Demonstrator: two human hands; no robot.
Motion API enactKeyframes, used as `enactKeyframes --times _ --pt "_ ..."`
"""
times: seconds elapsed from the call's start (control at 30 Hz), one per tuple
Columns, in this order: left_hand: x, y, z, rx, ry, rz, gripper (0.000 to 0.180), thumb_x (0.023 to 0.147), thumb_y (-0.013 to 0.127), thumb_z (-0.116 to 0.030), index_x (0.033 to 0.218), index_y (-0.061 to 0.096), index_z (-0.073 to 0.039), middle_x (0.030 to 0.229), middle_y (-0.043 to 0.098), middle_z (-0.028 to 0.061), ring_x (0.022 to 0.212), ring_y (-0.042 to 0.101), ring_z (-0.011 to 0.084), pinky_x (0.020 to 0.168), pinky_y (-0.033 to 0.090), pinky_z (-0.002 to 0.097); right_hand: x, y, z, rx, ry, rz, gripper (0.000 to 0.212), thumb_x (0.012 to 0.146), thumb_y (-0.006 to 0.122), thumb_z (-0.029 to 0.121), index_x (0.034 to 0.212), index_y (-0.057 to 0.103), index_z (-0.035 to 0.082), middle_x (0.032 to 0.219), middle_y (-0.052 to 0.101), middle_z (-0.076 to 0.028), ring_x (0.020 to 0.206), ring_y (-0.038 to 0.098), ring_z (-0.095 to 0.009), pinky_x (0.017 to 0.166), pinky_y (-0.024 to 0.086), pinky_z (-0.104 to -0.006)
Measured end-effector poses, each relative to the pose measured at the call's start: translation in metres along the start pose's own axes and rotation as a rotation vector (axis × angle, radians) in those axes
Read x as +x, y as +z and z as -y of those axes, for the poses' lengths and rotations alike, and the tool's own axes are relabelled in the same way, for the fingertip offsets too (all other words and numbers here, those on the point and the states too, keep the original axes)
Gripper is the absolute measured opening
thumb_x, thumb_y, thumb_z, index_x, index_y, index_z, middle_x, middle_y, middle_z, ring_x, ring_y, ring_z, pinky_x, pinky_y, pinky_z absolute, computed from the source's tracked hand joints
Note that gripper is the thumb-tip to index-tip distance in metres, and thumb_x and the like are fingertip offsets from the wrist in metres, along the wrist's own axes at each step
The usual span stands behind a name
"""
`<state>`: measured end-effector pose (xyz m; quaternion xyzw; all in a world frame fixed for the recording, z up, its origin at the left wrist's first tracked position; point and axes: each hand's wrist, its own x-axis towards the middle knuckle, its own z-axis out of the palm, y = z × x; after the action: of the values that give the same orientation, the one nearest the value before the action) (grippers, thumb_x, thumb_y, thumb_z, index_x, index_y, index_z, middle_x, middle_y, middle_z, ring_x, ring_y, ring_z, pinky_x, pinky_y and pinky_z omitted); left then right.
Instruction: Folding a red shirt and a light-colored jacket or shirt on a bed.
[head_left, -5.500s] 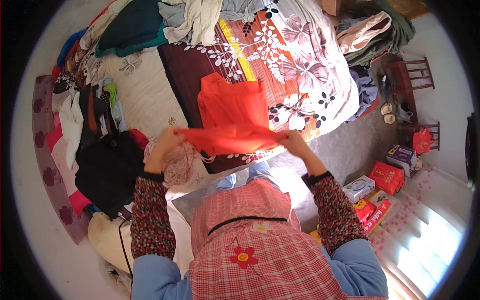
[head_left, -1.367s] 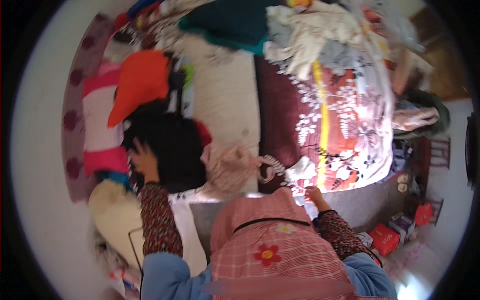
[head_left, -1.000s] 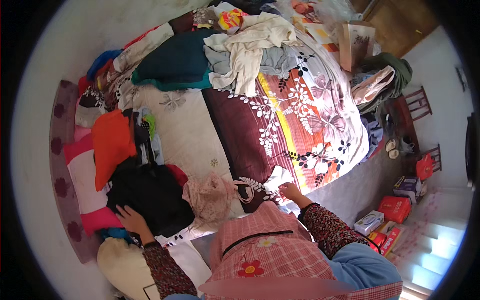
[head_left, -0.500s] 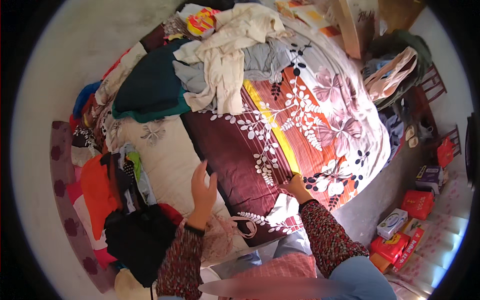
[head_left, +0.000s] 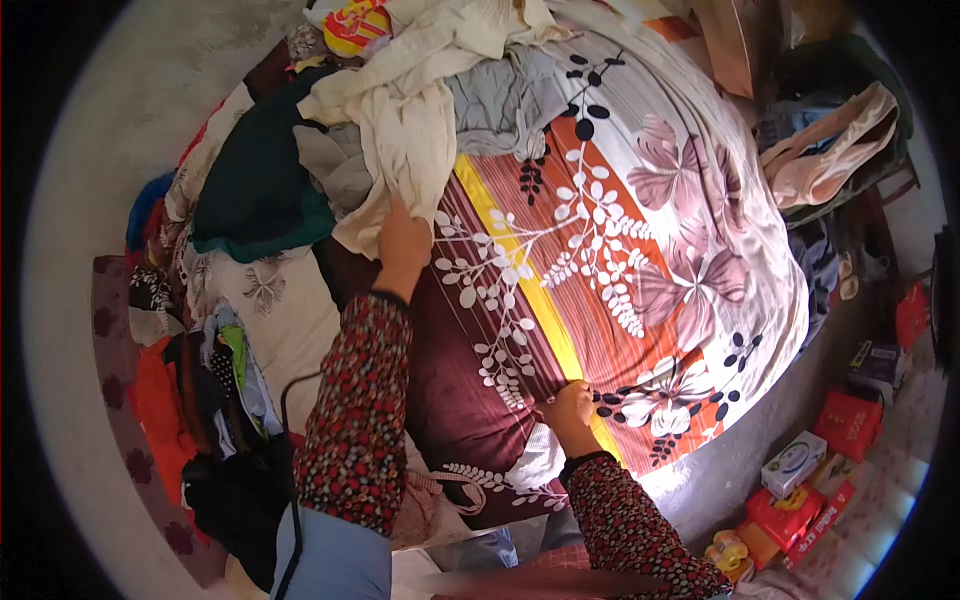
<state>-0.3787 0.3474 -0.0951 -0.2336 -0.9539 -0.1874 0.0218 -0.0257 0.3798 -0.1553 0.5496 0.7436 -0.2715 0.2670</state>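
Observation:
My left hand (head_left: 403, 240) reaches forward over the bed, its fingers closed on the lower end of a cream garment (head_left: 405, 125). That garment lies crumpled over a grey garment (head_left: 510, 100) and beside a dark green cloth (head_left: 255, 180). My right hand (head_left: 569, 407) is closed low over the yellow stripe of the patterned bed cover (head_left: 610, 300); what its fingers hold, if anything, I cannot make out. Just below the right hand lies a small white cloth (head_left: 536, 458), partly covered by the wrist.
Piled clothes, including a black garment (head_left: 235, 505) and an orange garment (head_left: 158, 410), lie along the left side. Red boxes (head_left: 848, 420) and a white box (head_left: 794, 462) stand on the right floor. A pink strap-like cloth (head_left: 835, 150) hangs at the far right.
My left hand has gone forward from open above the bed to a hold on the cream garment. The right hand stays low on the cover. The whole view has shifted slightly.

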Motion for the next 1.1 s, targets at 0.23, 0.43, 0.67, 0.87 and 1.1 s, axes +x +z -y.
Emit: enactKeyframes --times 0.23,0.43,0.67,0.87,1.1 --pt "-0.177 -0.146 -0.073 -0.199 0.004 -0.049 0.032 0.075 0.052 -0.017 0.102 0.055 -0.002 0.076 0.056 0.0213 0.069 0.054 0.0403 0.06 0.043 0.0431 0.002 -0.012 -0.019 0.002 -0.077 0.103 0.102 0.05 0.08 0.053 0.113 0.034 -0.013 0.111 0.053 -0.021 0.105 0.055 -0.032 0.085 0.047 -0.0341" --pt "-0.341 -0.22 -0.088 -0.196 0.011 0.108 0.019 0.071 0.056 -0.011 0.088 0.055 -0.002 0.074 0.052 0.0176 0.069 0.053 0.0377 0.06 0.043 0.0434 0.005 -0.026 -0.035 0.501 -0.387 0.511 0.051 0.075 0.059 0.051 0.096 0.062 0.005 0.089 0.066 -0.015 0.08 0.063 -0.032 0.069 0.049 -0.0391" --pt "-0.404 -0.224 -0.072 -0.413 0.037 0.155 0.017 0.079 0.052 -0.008 0.093 0.06 -0.003 0.085 0.06 0.0171 0.083 0.057 0.0346 0.069 0.045 0.0398 -0.105 -0.078 0.054 1.334 -0.212 0.696 0.041 0.088 0.05 0.043 0.103 0.057 0.005 0.085 0.062 -0.007 0.07 0.061 -0.021 0.061 0.051 -0.0373" --pt "-0.384 -0.302 -0.052 -0.951 -0.658 0.011 0.015 0.089 0.043 -0.011 0.08 0.051 -0.004 0.061 0.052 0.0072 0.052 0.053 0.0163 0.05 0.042 0.0292 -0.157 -0.134 0.037 1.683 -0.317 0.711 0.024 0.091 0.051 0.026 0.105 0.054 0.007 0.055 0.038 0.005 0.042 0.036 -0.007 0.039 0.03 -0.022" --pt "-0.377 -0.434 -0.029 -1.467 -0.302 -0.317 0.011 0.083 0.045 -0.01 0.085 0.052 -0.002 0.067 0.049 0.0009 0.054 0.047 0.0085 0.049 0.039 0.0214 -0.204 -0.167 -0.023 1.593 -0.328 0.639 0.022 0.089 0.054 0.019 0.107 0.05 0.006 0.053 0.024 0.007 0.042 0.023 -0.005 0.042 0.025 -0.0196"
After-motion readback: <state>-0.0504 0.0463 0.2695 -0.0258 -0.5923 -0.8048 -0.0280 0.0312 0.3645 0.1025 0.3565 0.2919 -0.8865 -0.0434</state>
